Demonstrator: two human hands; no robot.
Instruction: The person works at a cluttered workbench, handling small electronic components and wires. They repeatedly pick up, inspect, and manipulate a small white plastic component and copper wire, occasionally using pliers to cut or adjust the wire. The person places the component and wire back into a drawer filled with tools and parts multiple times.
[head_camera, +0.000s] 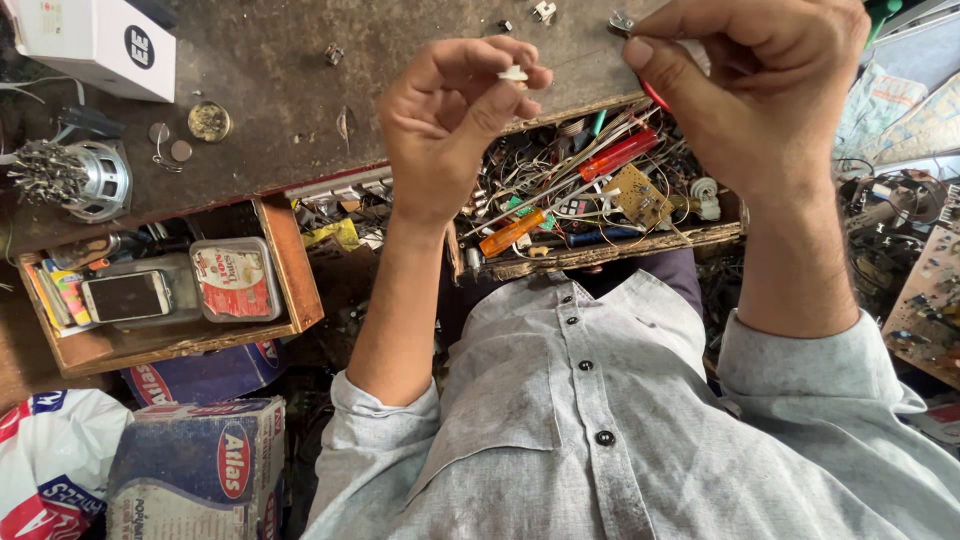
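A small white plastic part (514, 73) sits pinched between my left hand (455, 120) thumb and forefinger, raised for a clear look. My right hand (750, 80) fingers press together around a thin red-handled tool (655, 96), angled toward it.

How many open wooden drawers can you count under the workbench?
2: one open drawer at left holding a phone, another drawer under the hands, full of wires. Others may be hidden.

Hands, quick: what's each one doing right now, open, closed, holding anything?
Left hand: closed, pinching a small white part between thumb and fingertips.
Right hand: closed around a red-handled tool, mostly hidden by the fingers.
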